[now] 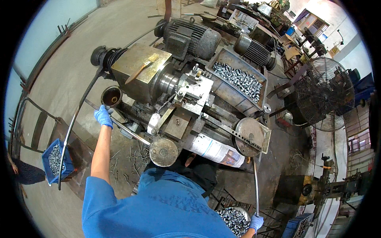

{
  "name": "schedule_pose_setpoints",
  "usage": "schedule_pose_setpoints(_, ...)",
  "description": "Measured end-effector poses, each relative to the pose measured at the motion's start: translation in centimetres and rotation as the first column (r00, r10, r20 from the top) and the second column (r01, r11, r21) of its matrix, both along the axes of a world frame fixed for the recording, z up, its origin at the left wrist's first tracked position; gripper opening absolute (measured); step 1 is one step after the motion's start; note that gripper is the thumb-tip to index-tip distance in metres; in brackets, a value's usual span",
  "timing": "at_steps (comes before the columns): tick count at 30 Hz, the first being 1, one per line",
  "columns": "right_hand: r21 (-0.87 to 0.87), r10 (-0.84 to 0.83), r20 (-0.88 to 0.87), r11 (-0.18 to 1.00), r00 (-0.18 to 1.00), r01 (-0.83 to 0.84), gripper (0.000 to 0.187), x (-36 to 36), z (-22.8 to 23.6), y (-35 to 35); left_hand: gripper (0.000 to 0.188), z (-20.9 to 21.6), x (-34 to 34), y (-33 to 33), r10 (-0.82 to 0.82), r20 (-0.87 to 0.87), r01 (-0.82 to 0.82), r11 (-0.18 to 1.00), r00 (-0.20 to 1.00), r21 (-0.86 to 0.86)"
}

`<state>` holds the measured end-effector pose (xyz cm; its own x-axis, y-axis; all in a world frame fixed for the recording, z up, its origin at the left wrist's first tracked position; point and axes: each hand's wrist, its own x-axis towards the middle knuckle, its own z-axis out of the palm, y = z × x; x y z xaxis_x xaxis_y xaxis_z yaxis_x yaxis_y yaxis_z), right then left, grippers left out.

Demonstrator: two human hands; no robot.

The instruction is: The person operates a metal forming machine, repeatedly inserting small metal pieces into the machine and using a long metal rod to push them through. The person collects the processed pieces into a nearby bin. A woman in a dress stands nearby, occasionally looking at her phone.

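Metal workshop, lathe (174, 91), motors (190, 37), bolt tray (222, 89)

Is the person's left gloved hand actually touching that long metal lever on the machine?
Touching. The head view shows the left hand in its blue glove wrapped around the long thin metal lever, its fingers closed over the rod with no gap.

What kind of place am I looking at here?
Most likely a metalworking shop: a lathe-like machine with electric motors, a tray of small metal parts, and a big floor fan on a concrete floor.
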<state>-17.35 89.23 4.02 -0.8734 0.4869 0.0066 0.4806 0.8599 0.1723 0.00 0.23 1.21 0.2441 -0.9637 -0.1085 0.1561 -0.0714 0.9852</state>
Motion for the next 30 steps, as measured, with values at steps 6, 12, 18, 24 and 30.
schedule_pose_setpoints(6, 0.004, -0.009, 0.002, 1.000, 1.000, 0.009, 0.049, 0.2, 0.1, -0.5, 0.013, 0.3, -0.2, 0.3, 0.001, -0.013, -0.001, 1.000, 1.000, -0.012)
schedule_pose_setpoints(12, 0.002, 0.059, -0.044, 0.998, 0.997, -0.059, 0.045, 0.7, 0.1, -0.5, 0.012, 0.1, -0.1, 0.0, 0.002, -0.026, -0.002, 1.000, 1.000, -0.008)
schedule_pose_setpoints(18, -0.019, -0.012, -0.024, 1.000, 1.000, 0.012, 0.044, 0.6, 0.3, -1.3, 0.013, 0.7, -0.2, 0.4, -0.014, -0.044, 0.015, 1.000, 0.999, 0.014)
schedule_pose_setpoints(24, -0.053, -0.021, -0.025, 0.998, 0.999, 0.020, 0.042, 0.9, 1.2, -2.6, 0.012, 0.6, -0.1, 0.4, -0.008, -0.057, 0.008, 1.000, 0.998, -0.007)
schedule_pose_setpoints(30, -0.055, -0.059, -0.005, 0.997, 0.998, 0.059, 0.041, 1.0, 1.4, -3.1, 0.013, 0.9, -0.2, 0.5, -0.006, -0.054, 0.005, 1.000, 0.999, -0.013)
